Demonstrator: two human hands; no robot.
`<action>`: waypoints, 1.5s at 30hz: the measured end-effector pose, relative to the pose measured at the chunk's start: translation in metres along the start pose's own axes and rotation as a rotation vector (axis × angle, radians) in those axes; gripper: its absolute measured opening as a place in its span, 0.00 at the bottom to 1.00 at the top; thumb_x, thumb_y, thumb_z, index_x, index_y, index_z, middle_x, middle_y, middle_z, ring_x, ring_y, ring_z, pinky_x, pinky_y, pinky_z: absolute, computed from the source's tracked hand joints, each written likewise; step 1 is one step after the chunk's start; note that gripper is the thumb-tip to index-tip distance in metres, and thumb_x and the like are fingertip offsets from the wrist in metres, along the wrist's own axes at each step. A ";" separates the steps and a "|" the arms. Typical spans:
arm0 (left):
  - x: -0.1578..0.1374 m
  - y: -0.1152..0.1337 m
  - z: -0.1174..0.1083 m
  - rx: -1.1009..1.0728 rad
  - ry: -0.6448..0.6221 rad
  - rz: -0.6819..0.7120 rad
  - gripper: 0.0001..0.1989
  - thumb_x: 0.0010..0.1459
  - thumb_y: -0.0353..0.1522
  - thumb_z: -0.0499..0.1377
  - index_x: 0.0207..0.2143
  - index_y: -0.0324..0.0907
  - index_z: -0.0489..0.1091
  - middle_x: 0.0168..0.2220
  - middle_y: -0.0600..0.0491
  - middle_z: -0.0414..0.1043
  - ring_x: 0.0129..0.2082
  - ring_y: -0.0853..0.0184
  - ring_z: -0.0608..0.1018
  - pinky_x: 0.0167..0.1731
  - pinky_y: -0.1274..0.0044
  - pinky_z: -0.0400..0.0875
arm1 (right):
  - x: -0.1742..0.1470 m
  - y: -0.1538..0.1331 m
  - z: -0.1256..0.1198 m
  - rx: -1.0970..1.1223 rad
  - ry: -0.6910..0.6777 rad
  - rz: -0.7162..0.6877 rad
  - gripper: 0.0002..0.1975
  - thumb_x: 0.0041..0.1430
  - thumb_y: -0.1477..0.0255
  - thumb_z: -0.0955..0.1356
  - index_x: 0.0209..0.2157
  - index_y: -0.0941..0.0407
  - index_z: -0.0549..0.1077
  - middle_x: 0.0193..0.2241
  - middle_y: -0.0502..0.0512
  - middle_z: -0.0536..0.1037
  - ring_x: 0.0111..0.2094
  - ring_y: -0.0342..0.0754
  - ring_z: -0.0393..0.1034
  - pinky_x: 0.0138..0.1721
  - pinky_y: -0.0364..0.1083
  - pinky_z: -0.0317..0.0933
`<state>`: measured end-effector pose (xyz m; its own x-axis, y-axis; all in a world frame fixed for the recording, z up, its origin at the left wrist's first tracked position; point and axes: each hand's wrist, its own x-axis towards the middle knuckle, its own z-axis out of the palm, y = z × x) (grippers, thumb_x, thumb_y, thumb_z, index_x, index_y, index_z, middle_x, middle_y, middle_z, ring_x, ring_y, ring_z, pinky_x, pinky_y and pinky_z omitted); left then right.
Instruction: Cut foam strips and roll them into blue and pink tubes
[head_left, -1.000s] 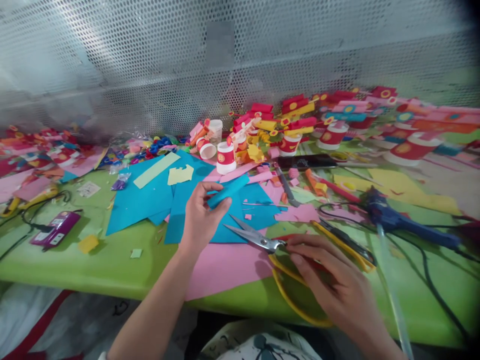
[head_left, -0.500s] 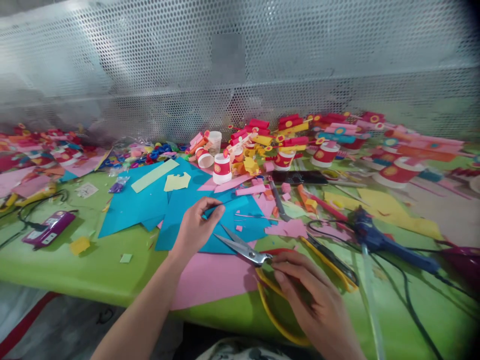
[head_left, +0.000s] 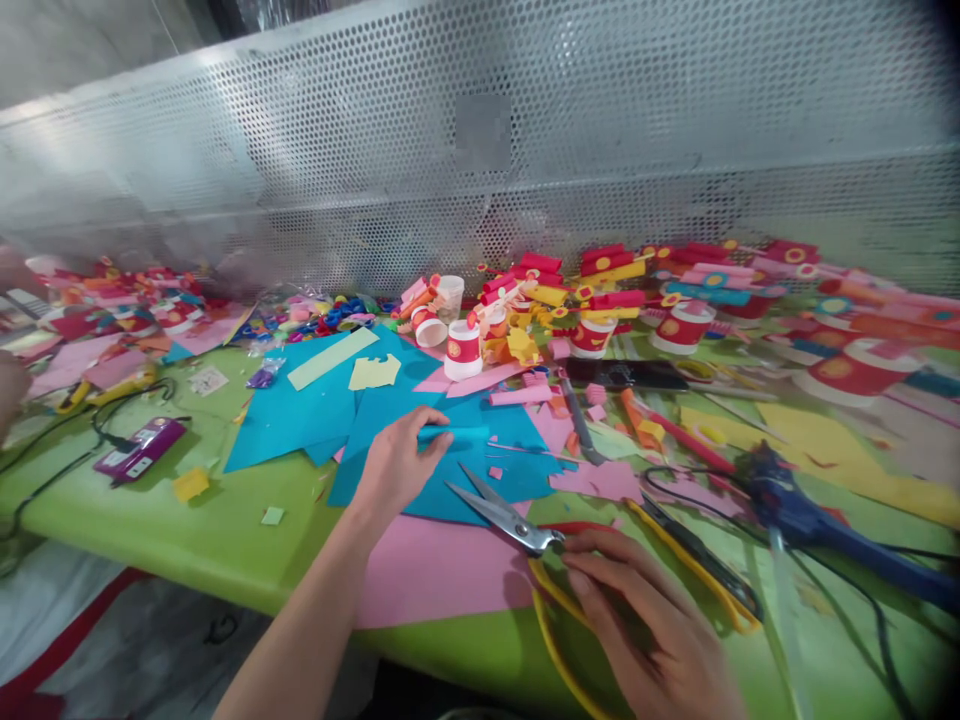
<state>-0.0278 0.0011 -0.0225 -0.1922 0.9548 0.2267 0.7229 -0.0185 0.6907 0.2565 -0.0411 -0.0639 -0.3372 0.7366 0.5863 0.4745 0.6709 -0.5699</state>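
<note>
Between the thumb and fingers of my left hand (head_left: 397,460) is a narrow strip of blue paper (head_left: 471,434), its free end pointing right. My right hand (head_left: 645,600) is closed on the handles of a pair of scissors (head_left: 511,524). Their blades stand apart and point to the upper left, below the strip and not touching it. Larger blue paper sheets (head_left: 285,420) lie under and beyond my left hand. A pink sheet (head_left: 442,580) lies below the blades, near the table's front edge.
Paper cups with red bands (head_left: 463,350) and paper rolls stand along a perforated metal panel (head_left: 360,150). To the right are a blue glue gun (head_left: 817,510) with a cable and a yellow-handled cutting tool (head_left: 697,560). A purple power socket (head_left: 142,450) sits left. Another person's hand (head_left: 11,390) shows at the left edge.
The view has shifted, so the table things appear farther right and slightly lower. The blue strip now shows its broader face. Both hands keep their holds, and the scissors stay open.
</note>
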 end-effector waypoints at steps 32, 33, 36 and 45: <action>0.003 -0.012 -0.020 0.513 -0.124 -0.087 0.21 0.64 0.29 0.59 0.60 0.45 0.68 0.56 0.43 0.78 0.60 0.50 0.77 0.67 0.49 0.54 | 0.002 0.000 -0.001 -0.024 0.032 -0.003 0.06 0.66 0.70 0.70 0.42 0.48 0.79 0.45 0.54 0.81 0.43 0.49 0.80 0.44 0.46 0.76; 0.002 -0.012 -0.020 0.522 -0.122 -0.088 0.21 0.65 0.29 0.59 0.60 0.45 0.68 0.57 0.43 0.78 0.60 0.50 0.77 0.67 0.49 0.53 | 0.001 0.000 -0.001 -0.027 0.035 -0.001 0.06 0.66 0.70 0.70 0.42 0.48 0.79 0.44 0.54 0.81 0.43 0.49 0.80 0.44 0.47 0.76; 0.002 -0.012 -0.021 0.554 -0.117 -0.077 0.22 0.65 0.28 0.57 0.61 0.45 0.68 0.58 0.42 0.77 0.60 0.49 0.76 0.67 0.48 0.53 | 0.000 0.000 -0.001 -0.041 0.039 0.004 0.06 0.65 0.70 0.70 0.42 0.48 0.80 0.44 0.54 0.81 0.43 0.49 0.80 0.44 0.47 0.76; 0.003 -0.016 -0.019 0.673 -0.057 -0.042 0.22 0.66 0.23 0.49 0.57 0.44 0.73 0.50 0.42 0.81 0.54 0.50 0.80 0.67 0.49 0.53 | -0.007 -0.001 0.002 0.032 0.030 0.151 0.06 0.65 0.68 0.71 0.42 0.48 0.81 0.47 0.56 0.80 0.47 0.53 0.78 0.49 0.52 0.75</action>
<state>-0.0523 -0.0011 -0.0194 -0.2075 0.9652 0.1591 0.9749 0.1905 0.1157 0.2572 -0.0462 -0.0684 -0.2398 0.8266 0.5092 0.4918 0.5557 -0.6704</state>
